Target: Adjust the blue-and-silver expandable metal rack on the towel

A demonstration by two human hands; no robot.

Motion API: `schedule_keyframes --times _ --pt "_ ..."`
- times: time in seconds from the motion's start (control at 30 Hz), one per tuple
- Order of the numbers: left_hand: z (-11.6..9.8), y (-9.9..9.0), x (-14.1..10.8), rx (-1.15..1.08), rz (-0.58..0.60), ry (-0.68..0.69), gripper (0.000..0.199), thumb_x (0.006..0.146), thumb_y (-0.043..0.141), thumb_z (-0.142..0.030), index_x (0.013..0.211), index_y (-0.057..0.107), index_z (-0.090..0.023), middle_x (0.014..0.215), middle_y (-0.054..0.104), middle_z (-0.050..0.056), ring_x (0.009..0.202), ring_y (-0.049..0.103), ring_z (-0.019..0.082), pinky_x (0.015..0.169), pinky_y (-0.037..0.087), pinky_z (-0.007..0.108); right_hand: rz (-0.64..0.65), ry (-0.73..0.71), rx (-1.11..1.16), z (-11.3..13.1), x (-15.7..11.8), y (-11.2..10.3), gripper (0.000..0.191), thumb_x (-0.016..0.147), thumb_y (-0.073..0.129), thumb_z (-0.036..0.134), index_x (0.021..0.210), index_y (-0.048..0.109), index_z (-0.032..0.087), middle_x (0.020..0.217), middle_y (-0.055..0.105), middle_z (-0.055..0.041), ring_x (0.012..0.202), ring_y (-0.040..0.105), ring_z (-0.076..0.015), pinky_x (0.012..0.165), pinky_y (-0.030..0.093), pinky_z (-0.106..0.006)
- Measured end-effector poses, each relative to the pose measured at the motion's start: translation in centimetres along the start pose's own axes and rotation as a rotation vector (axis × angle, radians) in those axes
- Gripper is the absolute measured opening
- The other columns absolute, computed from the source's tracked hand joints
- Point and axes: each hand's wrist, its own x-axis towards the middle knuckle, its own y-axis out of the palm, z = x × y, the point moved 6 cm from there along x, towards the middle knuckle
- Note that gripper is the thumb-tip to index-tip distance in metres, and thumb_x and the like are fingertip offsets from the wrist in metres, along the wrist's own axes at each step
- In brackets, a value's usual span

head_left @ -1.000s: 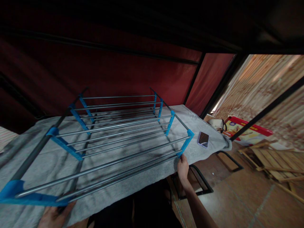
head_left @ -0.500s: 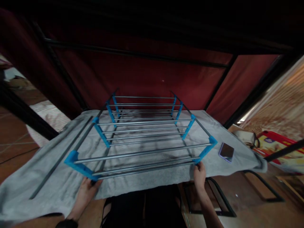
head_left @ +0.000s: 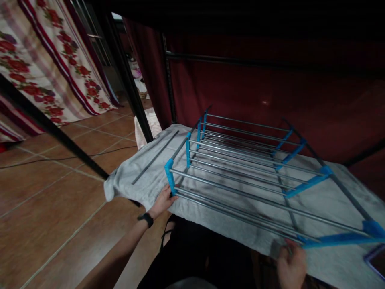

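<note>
A rack of grey metal tubes with blue plastic connectors (head_left: 180, 152) lies across a grey blanket (head_left: 237, 224). At the rack's near left corner, my left hand (head_left: 162, 200) is closed around the bottom end of a blue connector; a dark band circles that wrist. My right hand (head_left: 291, 263), somewhat blurred, has its fingers curled at the rack's near right bottom corner, where tube and connector meet. A single loose grey tube (head_left: 155, 158) rests on the blanket to the left of the rack.
Black metal frame posts (head_left: 129, 72) stand around the blanket, with a dark red curtain (head_left: 240, 88) behind. Left of it are a tiled floor (head_left: 54, 200) with a thin cable and a floral curtain (head_left: 54, 68). A phone (head_left: 375, 259) is partly visible at the right edge.
My view has swung to the left, so the rack appears farther right and slanted. Both hands remain at the rack's near bottom corners.
</note>
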Motion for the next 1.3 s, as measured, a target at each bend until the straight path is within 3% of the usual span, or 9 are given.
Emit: schedule_keyframes --times 0.1,0.2,0.37,0.5,0.73,1.03,1.3 --pt "0.2 0.0 -0.3 0.075 0.037 0.026 0.028 0.088 0.055 -0.034 0.111 0.060 -0.018 0.117 0.061 0.012 0.111 0.057 0.027 0.102 0.047 0.044 0.135 -0.250 -0.009 6.0 -0.7 3.2 0.041 0.095 0.033 0.039 0.121 0.057 0.017 0.116 0.061 -0.0172 0.109 0.055 -0.0321 0.093 0.040 -0.048" --pt "0.2 0.0 -0.4 0.152 0.057 0.052 0.027 0.091 0.052 -0.034 0.111 0.060 -0.019 0.115 0.062 0.012 0.112 0.057 0.027 0.102 0.047 0.046 0.184 -0.387 -0.053 10.6 -0.7 5.7 0.044 0.098 0.031 0.035 0.130 0.053 0.016 0.123 0.060 -0.0171 0.117 0.051 -0.0313 0.101 0.034 -0.052" --pt "0.4 0.5 -0.7 0.273 0.029 0.096 0.032 0.094 0.047 -0.037 0.113 0.058 -0.014 0.120 0.059 0.015 0.117 0.053 0.029 0.105 0.044 0.048 0.335 -0.484 -0.158 14.2 0.3 8.4 0.039 0.100 0.033 0.033 0.120 0.063 0.019 0.109 0.068 -0.0139 0.108 0.056 -0.0300 0.104 0.027 -0.055" --pt "0.9 1.0 -0.8 0.347 -0.018 0.107 0.034 0.092 0.050 -0.035 0.118 0.056 -0.013 0.119 0.060 0.017 0.120 0.052 0.030 0.106 0.044 0.050 0.391 -0.502 -0.145 14.8 1.0 9.3 0.034 0.100 0.039 0.037 0.117 0.066 0.024 0.106 0.070 -0.0103 0.104 0.059 -0.0284 0.095 0.034 -0.048" --pt "1.1 1.1 -0.8 0.391 -0.059 0.148 0.037 0.091 0.054 -0.039 0.116 0.056 -0.011 0.119 0.060 0.019 0.120 0.053 0.033 0.106 0.044 0.051 0.402 -0.529 -0.146 13.5 1.0 10.7 0.033 0.099 0.040 0.041 0.114 0.067 0.029 0.102 0.072 -0.0060 0.097 0.063 -0.0289 0.089 0.037 -0.046" --pt "1.1 1.3 -0.9 0.422 -0.038 0.161 0.040 0.095 0.047 -0.040 0.122 0.052 -0.012 0.122 0.059 0.020 0.122 0.053 0.034 0.105 0.044 0.054 0.429 -0.518 -0.169 13.6 1.0 10.7 0.037 0.100 0.038 0.042 0.111 0.068 0.024 0.100 0.073 -0.0071 0.097 0.065 -0.0294 0.088 0.039 -0.047" --pt "1.1 1.3 -1.0 0.445 -0.043 0.166 0.034 0.094 0.049 -0.036 0.120 0.053 -0.014 0.117 0.060 0.017 0.119 0.054 0.033 0.104 0.045 0.053 0.363 -0.491 -0.095 13.8 1.0 10.4 0.036 0.099 0.039 0.045 0.108 0.070 0.027 0.103 0.073 -0.0063 0.095 0.065 -0.0271 0.086 0.040 -0.044"
